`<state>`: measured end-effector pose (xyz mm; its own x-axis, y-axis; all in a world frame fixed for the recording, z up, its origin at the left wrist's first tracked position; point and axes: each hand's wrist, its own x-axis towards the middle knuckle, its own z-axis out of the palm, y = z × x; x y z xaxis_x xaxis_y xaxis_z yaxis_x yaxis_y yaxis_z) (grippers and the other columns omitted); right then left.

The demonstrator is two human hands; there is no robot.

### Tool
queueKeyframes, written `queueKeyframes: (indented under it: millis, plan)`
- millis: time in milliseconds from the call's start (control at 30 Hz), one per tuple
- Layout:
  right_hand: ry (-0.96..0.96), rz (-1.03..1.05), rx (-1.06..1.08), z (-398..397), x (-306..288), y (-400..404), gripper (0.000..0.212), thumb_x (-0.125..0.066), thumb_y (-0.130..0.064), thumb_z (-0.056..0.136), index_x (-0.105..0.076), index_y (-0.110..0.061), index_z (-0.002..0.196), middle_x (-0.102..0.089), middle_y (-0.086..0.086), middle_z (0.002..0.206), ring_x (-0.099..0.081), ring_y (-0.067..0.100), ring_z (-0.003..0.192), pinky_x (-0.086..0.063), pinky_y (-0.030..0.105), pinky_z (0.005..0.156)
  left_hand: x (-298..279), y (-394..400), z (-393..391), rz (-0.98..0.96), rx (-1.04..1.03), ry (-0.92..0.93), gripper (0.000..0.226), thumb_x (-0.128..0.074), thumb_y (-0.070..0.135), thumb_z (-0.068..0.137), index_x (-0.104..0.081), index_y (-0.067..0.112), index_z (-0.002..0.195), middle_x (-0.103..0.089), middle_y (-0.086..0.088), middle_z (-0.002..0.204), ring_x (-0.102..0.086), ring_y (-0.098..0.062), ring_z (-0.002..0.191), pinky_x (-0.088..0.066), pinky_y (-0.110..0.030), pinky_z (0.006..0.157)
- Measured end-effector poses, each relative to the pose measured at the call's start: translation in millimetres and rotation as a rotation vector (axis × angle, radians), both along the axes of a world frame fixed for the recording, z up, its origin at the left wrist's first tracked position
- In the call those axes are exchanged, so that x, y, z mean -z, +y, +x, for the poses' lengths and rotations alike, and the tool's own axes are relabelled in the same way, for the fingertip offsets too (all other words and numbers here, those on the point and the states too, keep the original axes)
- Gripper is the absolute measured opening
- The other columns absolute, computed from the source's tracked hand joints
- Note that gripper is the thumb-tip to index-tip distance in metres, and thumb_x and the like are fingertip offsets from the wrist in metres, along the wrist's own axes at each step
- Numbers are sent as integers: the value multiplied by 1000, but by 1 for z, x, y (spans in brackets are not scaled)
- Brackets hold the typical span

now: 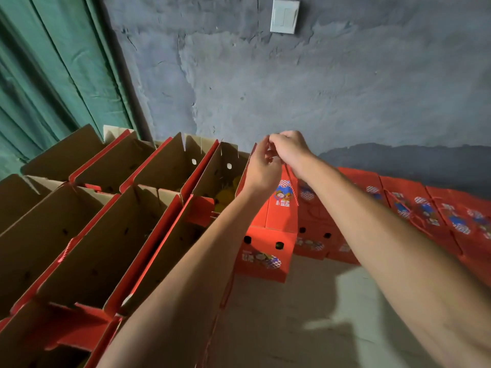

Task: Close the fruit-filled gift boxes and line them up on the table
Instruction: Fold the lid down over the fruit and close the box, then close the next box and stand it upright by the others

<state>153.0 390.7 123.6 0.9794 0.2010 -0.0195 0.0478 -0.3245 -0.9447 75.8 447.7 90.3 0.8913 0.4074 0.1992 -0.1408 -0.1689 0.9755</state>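
Left grip: my left hand (pixel 261 166) is at the top ridge of the red gift box (pixel 268 235); its fingers curl toward the top flaps, and I think they pinch them.
Right grip: my right hand (pixel 288 151) is curled over the same ridge and seems to hold the handle cord, but the cord itself is hidden.
Box position: it stands upright on the bench (pixel 305 314), just beside the row of closed boxes (pixel 425 208) on the right.
Open boxes: many open boxes (pixel 111 235) wait on the left; yellow fruit (pixel 225 192) shows in the nearest one.
Risk: if the flaps do not lock, the top may spring open.
Risk: pulling the cord too hard could tip the box toward its neighbours and spoil the line.
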Motion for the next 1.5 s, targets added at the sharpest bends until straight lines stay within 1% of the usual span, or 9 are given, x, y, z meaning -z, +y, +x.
queueKeyframes:
  millis: [167,400,567,667,833,967,1067,1267,1500]
  plan:
    - [-21,28,43,39,12,8,24,-59,-12,87,-62,-14,64,-66,2,62,-66,19,61,-49,27,60,4,-4,37,-25,-21,-26,44,-38,-14,87,-57,3,123,-67,-17,112,-66,-27,109,-54,-45,97]
    - [-99,55,92,74,20,12,32,-58,-13,85,-49,-18,55,-56,0,54,-57,21,60,-44,32,61,13,-8,69,-157,-20,-109,54,-40,-15,92,-56,30,115,-65,-6,118,-63,-27,120,-51,-47,106]
    - [5,27,82,78,58,4,31,-55,-7,87,-54,-16,57,-55,-5,46,-55,10,45,-41,24,55,44,-15,74,-180,-4,-33,53,-37,-18,89,-58,12,127,-67,-11,114,-64,-20,108,-55,-39,95]
    - [91,-22,74,75,77,2,27,-53,-10,89,-60,-13,63,-62,1,56,-61,18,56,-44,26,59,60,-16,71,-182,10,48,56,-38,-15,90,-51,3,141,-68,-16,121,-68,-26,112,-58,-40,88]
    - [161,-98,98,79,72,-1,29,-53,-17,90,-71,0,104,-72,16,95,-68,30,90,-48,30,73,56,-19,73,-144,38,105,48,-34,-2,75,-59,5,116,-68,-6,85,-68,-3,65,-52,-21,54]
    - [207,-180,63,60,74,-14,22,-52,-19,93,-69,-6,99,-69,11,88,-65,27,87,-41,25,59,57,-27,58,-53,36,240,52,-35,-10,83,-56,0,130,-70,-18,110,-67,-28,100,-57,-41,84]
    - [200,-184,89,35,80,-28,23,-53,-23,96,-69,-9,87,-70,12,90,-69,30,90,-42,29,64,50,-33,30,16,60,312,67,-39,-5,85,-45,9,151,-62,-16,139,-59,-29,128,-50,-49,107]
    - [259,-25,116,-46,65,-51,30,-50,-19,101,-73,-1,104,-75,19,107,-72,33,99,-55,40,82,16,-47,-53,82,81,290,72,-47,-6,84,-44,14,154,-59,-9,142,-64,-25,120,-56,-30,84]
    - [236,29,33,-190,43,-61,24,-50,-16,99,-72,-12,92,-74,14,97,-69,29,87,-47,29,70,-3,-57,-195,144,20,234,70,-53,-8,80,-53,11,147,-67,-8,133,-65,-14,116,-54,-20,91]
